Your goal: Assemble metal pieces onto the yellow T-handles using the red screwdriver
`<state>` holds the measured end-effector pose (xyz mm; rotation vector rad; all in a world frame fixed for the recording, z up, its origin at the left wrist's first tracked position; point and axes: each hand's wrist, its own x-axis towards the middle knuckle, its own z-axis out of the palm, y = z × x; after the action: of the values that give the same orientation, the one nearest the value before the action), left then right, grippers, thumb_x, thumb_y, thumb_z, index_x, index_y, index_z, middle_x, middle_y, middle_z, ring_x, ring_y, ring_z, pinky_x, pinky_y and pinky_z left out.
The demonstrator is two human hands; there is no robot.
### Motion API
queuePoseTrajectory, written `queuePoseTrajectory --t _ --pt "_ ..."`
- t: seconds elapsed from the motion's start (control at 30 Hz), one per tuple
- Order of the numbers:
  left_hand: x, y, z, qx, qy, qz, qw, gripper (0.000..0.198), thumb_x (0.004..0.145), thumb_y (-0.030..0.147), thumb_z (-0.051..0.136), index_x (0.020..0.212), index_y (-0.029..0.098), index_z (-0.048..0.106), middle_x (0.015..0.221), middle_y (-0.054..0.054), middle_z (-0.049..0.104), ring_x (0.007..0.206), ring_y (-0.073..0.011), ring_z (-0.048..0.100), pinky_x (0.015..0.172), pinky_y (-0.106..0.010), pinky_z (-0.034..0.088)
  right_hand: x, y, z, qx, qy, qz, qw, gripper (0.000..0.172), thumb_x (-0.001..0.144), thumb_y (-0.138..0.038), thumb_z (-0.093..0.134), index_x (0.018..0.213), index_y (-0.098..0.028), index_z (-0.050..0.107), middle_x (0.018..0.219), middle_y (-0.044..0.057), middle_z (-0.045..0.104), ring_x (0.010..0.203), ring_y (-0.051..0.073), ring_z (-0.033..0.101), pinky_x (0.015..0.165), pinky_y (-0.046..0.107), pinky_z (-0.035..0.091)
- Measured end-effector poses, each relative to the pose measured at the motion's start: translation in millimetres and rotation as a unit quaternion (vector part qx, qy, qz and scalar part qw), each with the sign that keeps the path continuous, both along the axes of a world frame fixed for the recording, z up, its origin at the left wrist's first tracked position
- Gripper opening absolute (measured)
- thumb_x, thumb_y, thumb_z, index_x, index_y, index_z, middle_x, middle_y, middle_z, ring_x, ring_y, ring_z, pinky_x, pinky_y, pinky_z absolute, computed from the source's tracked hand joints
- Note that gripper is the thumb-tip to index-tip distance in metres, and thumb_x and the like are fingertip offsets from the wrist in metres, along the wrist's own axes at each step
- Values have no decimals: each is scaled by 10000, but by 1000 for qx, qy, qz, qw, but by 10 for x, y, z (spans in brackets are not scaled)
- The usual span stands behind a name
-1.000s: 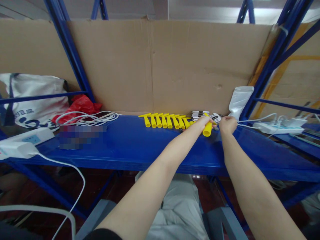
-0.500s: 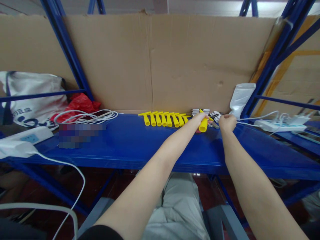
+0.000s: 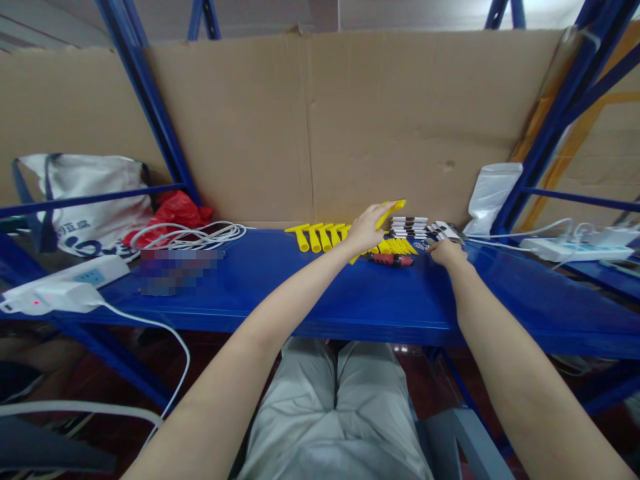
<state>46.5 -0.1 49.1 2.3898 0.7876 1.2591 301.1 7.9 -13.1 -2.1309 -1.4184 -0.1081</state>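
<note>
Blue shelf (image 3: 280,293), cardboard (image 3: 225,133) at back. L hand (image 3: 367,228) grips a yellow T-shaped pc (image 3: 395,207), held at R end of the yellow row (image 3: 314,239), hiding part of it. R hand (image 3: 449,253) is low, nr the blk/wht pcs (image 3: 447,231); can't tell if its fingers hold anything. Red/blk tool (image 3: 393,259) lies btwn hands, in front of thin yellow pcs (image 3: 400,246); wht/brn stack (image 3: 409,227) behind those.

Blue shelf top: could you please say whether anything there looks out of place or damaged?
Nothing looks spilled or plainly damaged. The untidiest thing is the white cable, heaped in loose, overlapping loops in front of the red plastic, while several yellow pieces line up neatly. A pixelated patch near the cable cannot be judged.
</note>
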Motion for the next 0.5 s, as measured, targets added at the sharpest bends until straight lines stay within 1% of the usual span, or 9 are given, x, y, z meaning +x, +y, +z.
queuePoseTrajectory --t 0.1,0.2,0.3,0.4,0.5 --pt "-198 -92 -44 50 74 16 996 754 759 -34 489 1432 305 525 1497 -28 502 1409 -262 428 1175 -435 363 -92 -56 76 -84 -7 -29 996 271 755 -185 657 983 -252 788 1207 147 675 1135 303 615 952 507 509" --pt "-324 -169 -132 95 147 49 983 736 808 -19 440 1457 324 490 1545 -24 449 1380 -261 468 1126 -452 427 -119 -91 106 -103 -17 -11 995 332 783 -174 629 1070 -243 779 1270 149 653 1210 312 584 991 494 498" --pt "-388 -253 -228 108 232 80 963 726 840 -13 407 1490 309 451 1572 -46 417 1353 -258 502 1076 -439 480 -102 -97 97 -108 -22 9 994 341 811 -181 599 1099 -230 775 1308 154 637 1250 320 560 1026 491 480" --pt "-397 -346 -288 107 299 87 944 723 850 -10 399 1499 306 443 1578 -51 413 1321 -249 539 1051 -419 504 -111 -99 101 -115 -25 17 993 361 818 -189 578 1121 -224 771 1332 158 622 1265 333 545 1035 500 472" --pt "-363 -423 -304 115 321 81 937 710 871 1 379 1504 317 436 1587 -42 406 1315 -240 549 1045 -401 509 -157 -111 125 -131 -23 9 991 391 819 -173 564 1147 -243 767 1356 150 605 1302 335 515 1047 498 463"
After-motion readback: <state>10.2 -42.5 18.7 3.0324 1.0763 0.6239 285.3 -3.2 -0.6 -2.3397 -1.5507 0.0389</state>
